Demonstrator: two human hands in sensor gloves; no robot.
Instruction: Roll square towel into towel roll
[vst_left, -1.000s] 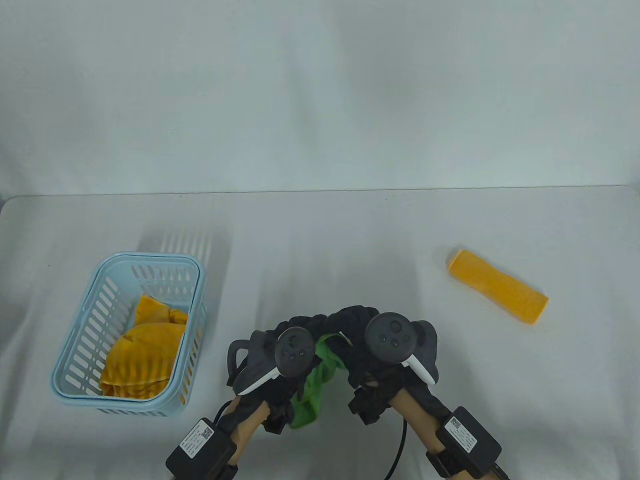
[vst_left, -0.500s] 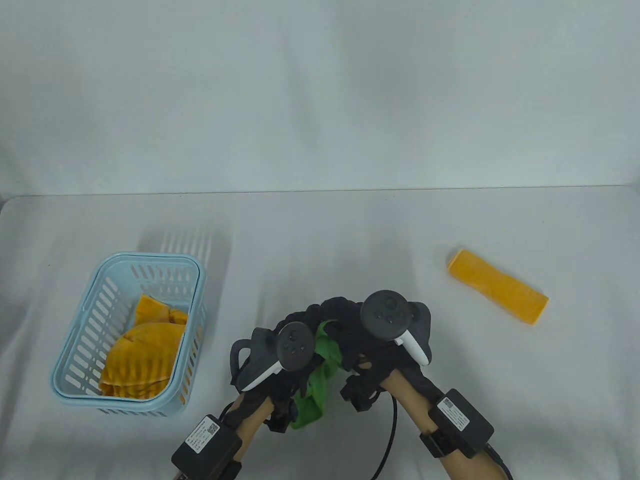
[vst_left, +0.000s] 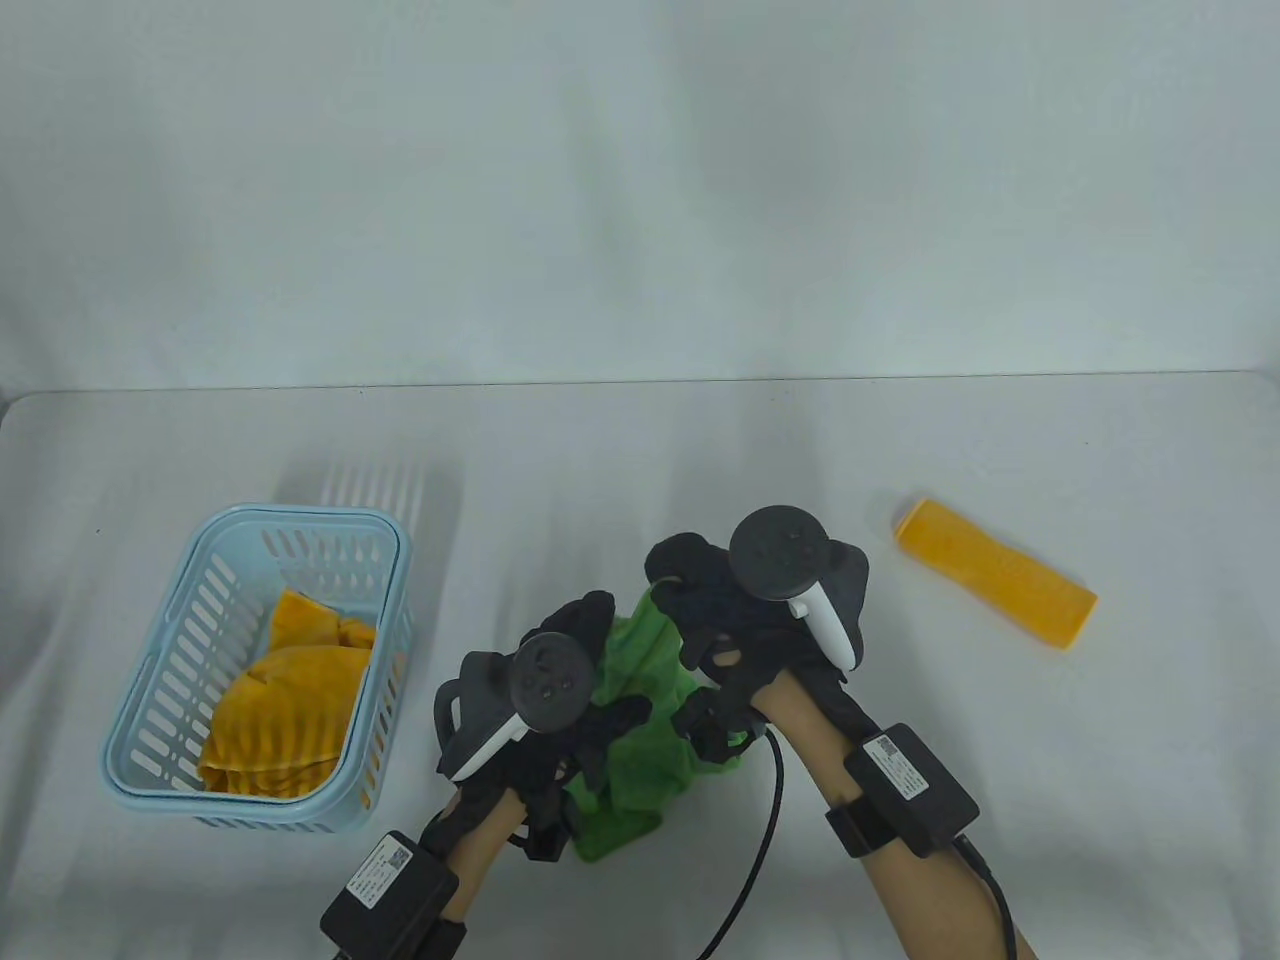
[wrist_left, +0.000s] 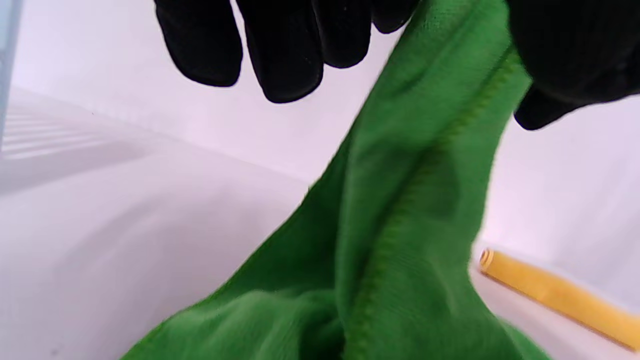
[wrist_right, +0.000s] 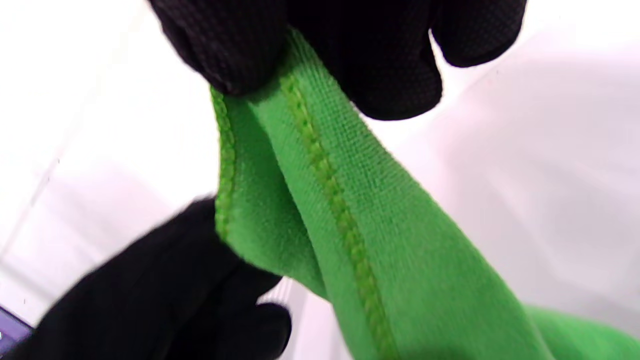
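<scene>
Low near the 6 o'clock edge of the table (vst_left: 640, 480), both hands hold a crumpled green towel (vst_left: 645, 745), which bunches between them. The right hand (vst_left: 735, 625) is the higher one, at about 1 o'clock from the left hand (vst_left: 560, 700), and its fingertips (wrist_right: 235, 55) pinch a stitched hem of the cloth, which hangs down in a folded strip from that pinch. From the table view the trackers and the backs of the gloves cover most of the fingers, so the grips are hard to read there. The left wrist view shows three of the left hand's fingertips (wrist_left: 285, 55) hanging loose and clear of the cloth, while a dark gloved shape at the upper right corner sits over the towel's edge; that view does not make plain whose it is or how the left hand grips. The towel's lower part sags toward the table, its shape lost in folds. At 9 o'clock stands a pale blue basket (vst_left: 210, 540) with crumpled orange cloth (vst_left: 285, 710) inside. At 3 o'clock, well apart, lies an orange towel roll (vst_left: 995, 572). A black cable (vst_left: 765, 850) runs off the bottom edge.
</scene>
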